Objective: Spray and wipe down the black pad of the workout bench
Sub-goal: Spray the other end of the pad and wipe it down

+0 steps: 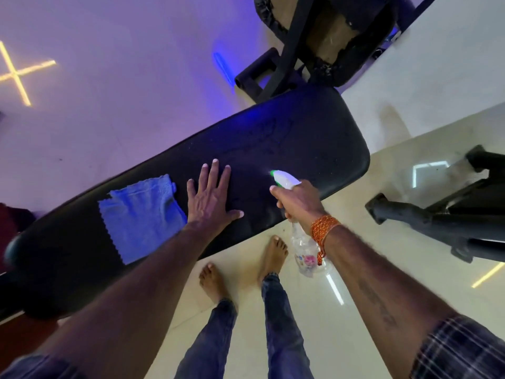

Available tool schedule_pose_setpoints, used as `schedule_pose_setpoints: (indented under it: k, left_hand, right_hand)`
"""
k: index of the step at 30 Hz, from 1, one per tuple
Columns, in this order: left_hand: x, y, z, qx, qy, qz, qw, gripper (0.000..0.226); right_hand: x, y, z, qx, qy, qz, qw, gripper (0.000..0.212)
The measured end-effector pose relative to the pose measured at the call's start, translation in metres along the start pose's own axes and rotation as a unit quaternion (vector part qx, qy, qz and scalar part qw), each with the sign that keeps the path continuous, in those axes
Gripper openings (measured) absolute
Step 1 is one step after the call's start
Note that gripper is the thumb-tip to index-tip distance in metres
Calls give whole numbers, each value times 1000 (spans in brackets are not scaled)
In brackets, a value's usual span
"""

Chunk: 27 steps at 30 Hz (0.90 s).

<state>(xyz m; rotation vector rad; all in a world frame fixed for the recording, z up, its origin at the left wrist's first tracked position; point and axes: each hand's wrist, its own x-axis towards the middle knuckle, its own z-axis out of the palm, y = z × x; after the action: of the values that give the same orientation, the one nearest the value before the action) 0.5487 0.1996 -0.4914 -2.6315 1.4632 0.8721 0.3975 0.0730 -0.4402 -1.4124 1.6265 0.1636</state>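
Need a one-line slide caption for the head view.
Right hand aims a spray bottle at the black bench pad; left hand rests flat beside a blue cloth.

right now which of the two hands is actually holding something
The right hand: it grips the clear plastic spray bottle, aimed at the black bench pad. The left hand lies flat and empty on the pad.

black pad point(300, 138) left end blurred and cut off, spray bottle point(303, 253) neck hidden by right hand point(299, 199)
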Motion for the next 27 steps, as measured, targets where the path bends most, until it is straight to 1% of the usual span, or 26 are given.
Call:
schedule_pose_setpoints:
  k: [2,4,5,7,9,11,14,16,20,23,27]
  left_hand:
    - [-3,-2,2,0,-5,3,1000,122]
    - [-4,-4,0,0,-7,4,1000,122]
    - [-3,-5,-1,-2,-5,4,1000,122]
    - [-2,-6,-2,0,3,-2,1000,123]
    - [-15,-27,4,0,-5,-8,1000,123]
    - [-18,-28,7,-3,-1,-10,1000,124]
    - [-19,-26,5,-8,10,-4,1000,124]
    - [-20,-32,5,-11,20,-11,1000,125]
    - [-23,-47,5,-12,16,-10,1000,123]
    - [-24,-55,3,-32,6,8,999,120]
    - [-24,-58,-4,-68,4,12,998,113]
  right_hand:
    - [-13,19,4,-30,2,17,999,42]
    - [-25,33,8,-62,-22,33,997,37]
    - [-29,35,9,-64,-29,34,997,34]
    - [-31,35,11,-56,-32,31,997,34]
    - [-44,24,33,-57,-48,22,997,33]
    - [-42,10,39,-45,-50,10,998,28]
    - [-31,-19,47,-35,-30,-35,998,32]
    - [-20,-40,57,-38,-25,-52,998,32]
    - [-3,-75,72,-37,19,-78,996,37]
    - [-2,-72,66,-88,-12,-54,995,27]
    - [-11,-42,53,-184,-61,-15,981,23]
